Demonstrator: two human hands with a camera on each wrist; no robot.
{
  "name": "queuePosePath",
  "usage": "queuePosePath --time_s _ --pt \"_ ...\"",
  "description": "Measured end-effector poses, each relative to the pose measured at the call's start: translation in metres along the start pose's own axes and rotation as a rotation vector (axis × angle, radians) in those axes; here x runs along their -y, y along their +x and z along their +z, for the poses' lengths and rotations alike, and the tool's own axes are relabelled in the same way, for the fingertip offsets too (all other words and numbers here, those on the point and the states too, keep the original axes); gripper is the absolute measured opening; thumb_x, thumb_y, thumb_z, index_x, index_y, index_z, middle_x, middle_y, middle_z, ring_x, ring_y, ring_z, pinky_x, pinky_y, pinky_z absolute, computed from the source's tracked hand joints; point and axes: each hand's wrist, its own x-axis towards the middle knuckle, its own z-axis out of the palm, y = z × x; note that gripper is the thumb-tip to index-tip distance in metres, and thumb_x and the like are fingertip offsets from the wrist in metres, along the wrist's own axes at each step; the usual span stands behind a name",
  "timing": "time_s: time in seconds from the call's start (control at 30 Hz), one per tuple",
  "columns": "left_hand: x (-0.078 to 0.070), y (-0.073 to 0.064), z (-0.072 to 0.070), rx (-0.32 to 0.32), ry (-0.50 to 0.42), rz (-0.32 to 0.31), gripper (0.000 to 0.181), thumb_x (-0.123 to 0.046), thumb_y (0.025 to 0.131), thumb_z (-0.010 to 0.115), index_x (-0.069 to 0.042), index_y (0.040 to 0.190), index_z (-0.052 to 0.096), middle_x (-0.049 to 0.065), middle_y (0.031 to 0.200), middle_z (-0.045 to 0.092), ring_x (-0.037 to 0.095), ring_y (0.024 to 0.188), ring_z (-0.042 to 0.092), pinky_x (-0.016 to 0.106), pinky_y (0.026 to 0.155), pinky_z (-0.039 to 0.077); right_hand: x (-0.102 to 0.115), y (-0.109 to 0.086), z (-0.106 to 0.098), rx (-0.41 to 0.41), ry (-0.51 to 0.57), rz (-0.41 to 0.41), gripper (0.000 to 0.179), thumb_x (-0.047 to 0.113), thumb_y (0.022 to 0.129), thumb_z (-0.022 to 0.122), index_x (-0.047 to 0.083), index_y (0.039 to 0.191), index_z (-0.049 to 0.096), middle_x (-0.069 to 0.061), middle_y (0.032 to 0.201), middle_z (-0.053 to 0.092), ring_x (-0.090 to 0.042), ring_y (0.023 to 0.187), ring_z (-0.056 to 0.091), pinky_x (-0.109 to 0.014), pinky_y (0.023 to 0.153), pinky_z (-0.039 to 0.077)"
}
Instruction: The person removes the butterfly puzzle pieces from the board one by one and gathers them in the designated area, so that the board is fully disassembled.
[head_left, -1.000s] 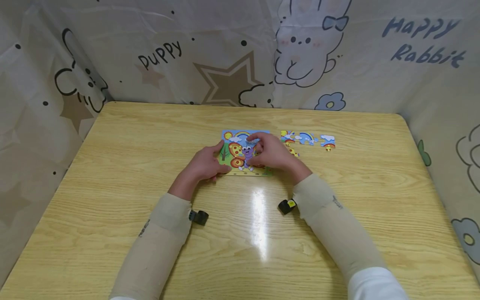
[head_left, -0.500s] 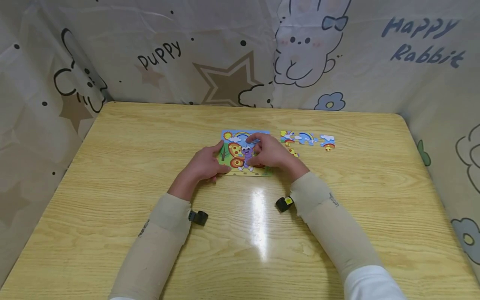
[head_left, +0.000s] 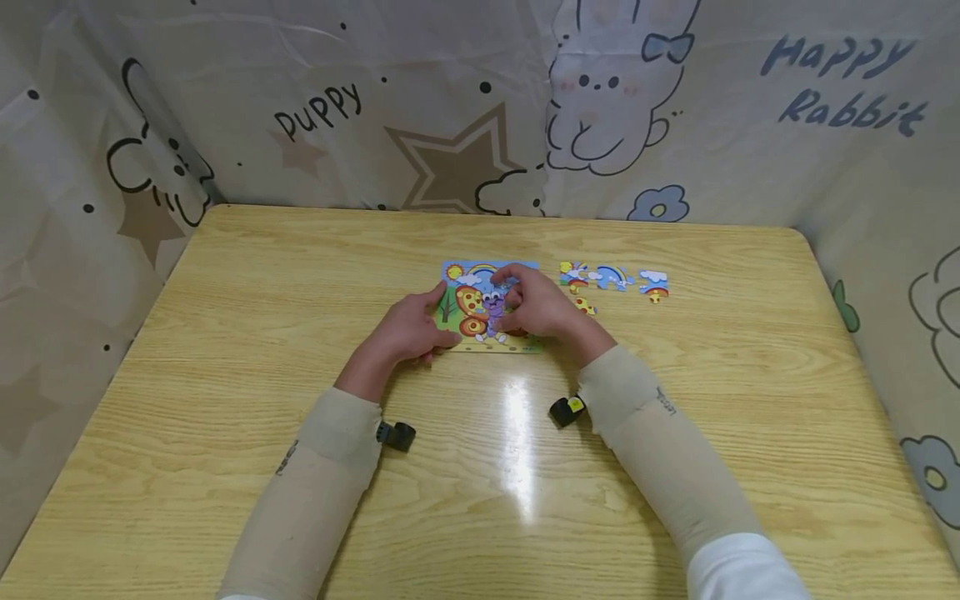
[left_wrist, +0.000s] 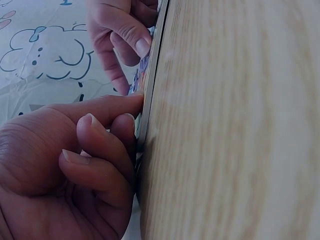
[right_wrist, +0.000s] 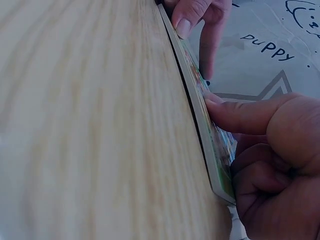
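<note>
"So, where is the puzzle board (head_left: 495,349)?"

"On a wood-grain table (head_left: 225,350), between a person's two hands. The left hand (head_left: 408,327) holds its near-left corner, thumb over the face, index finger along the side, other fingers curled. The right hand (head_left: 546,308) covers part of its right side, thumb and index finger parted, tips down on the picture; whether they grip a piece, I cannot tell."

"And what does the board carry?"

"A purple butterfly (head_left: 492,305) just beside the right thumb, with a sun (head_left: 454,272) and a tree (head_left: 446,303) near the left index finger. What lies beneath the right hand is hidden. Beyond and to the right of that hand, loose puzzle pieces (head_left: 613,277) show a rainbow, clouds and yellow spots."

"Any writing?"

"Beyond the left hand, 'Puppy' on the cloth backdrop (head_left: 247,83); well off to the right hand's right, 'Happy Rabbit.' The dark lettering on the sleeves (head_left: 322,492) is too small to read."
</note>
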Motion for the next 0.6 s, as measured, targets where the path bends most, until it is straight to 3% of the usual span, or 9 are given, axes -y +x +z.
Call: queuePosePath --time_s 0.6 --pt "-0.0011 -0.0003 0.0004 0.000 -0.003 -0.007 0.095 -0.021 0.088 0.079 -0.022 0.161 0.019 0.007 0.060 0.056 0.020 0.044 0.055 0.032 0.046 0.047 -0.0007 0.0015 -0.0007 0.011 -0.012 0.004 0.061 -0.003 0.080 0.081 0.008 0.134 0.055 -0.001 0.066 0.038 -0.017 0.053 0.033 -0.031 0.055 0.036"
